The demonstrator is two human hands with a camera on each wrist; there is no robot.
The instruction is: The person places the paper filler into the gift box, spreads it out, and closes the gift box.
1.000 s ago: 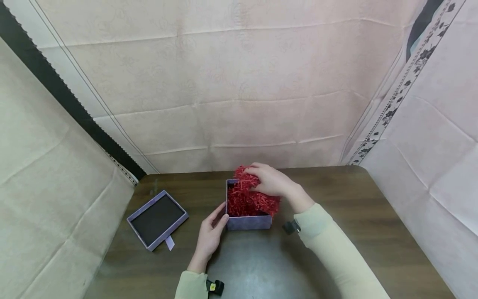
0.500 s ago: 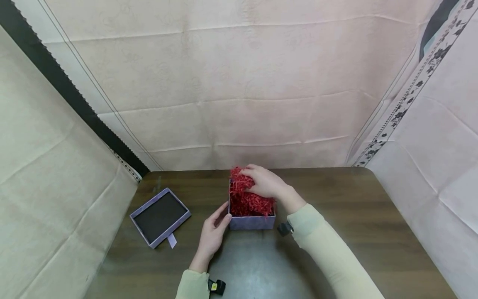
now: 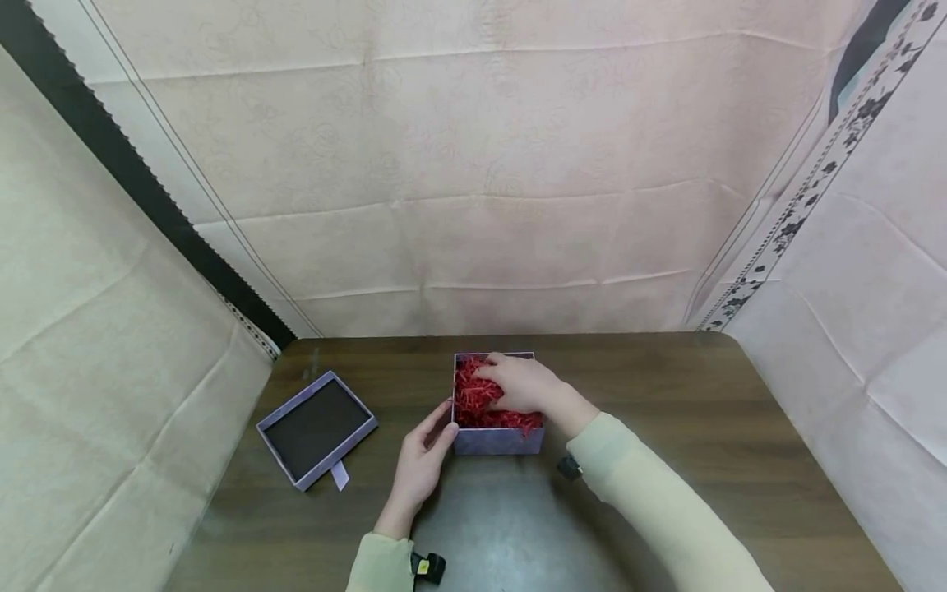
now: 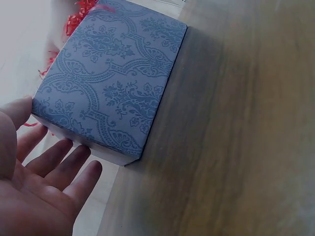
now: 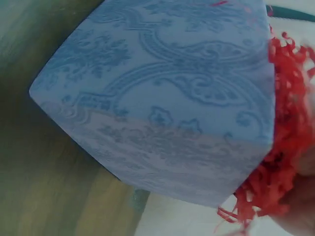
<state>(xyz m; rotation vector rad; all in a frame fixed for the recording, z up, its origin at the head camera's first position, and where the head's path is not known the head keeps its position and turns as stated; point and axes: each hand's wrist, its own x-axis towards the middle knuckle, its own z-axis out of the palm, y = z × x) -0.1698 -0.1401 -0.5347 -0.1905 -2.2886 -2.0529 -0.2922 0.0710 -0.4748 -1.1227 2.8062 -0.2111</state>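
A blue-purple patterned box [image 3: 497, 441] stands at the middle of the table's far part, its top uncovered. Red shredded paper [image 3: 472, 393] fills it, below the rim at the back and spilling slightly over the near right edge. My right hand [image 3: 527, 385] reaches into the box, thumb and bent fingers round a clump of the shreds; its fingertips are partly buried. The left hand [image 3: 418, 467] rests at the box's left side. Its fairly straight fingertips [image 4: 74, 157] touch the short side, the thumb being at the top corner. In the right wrist view, red strands hang past the box's edge.
Left of the box lies its matching lid [image 3: 316, 432], dark inside up, a pale ribbon tab [image 3: 340, 476] sticking out from its near edge. Behind the wooden table [image 3: 629, 510] hangs a light cloth [image 3: 473, 205], with further cloths at both sides.
My right hand has gone lower into the box, bringing the raised clump of red shreds down below the back rim. Shreds overhanging at the right are tucked in. The left hand stays at the box.
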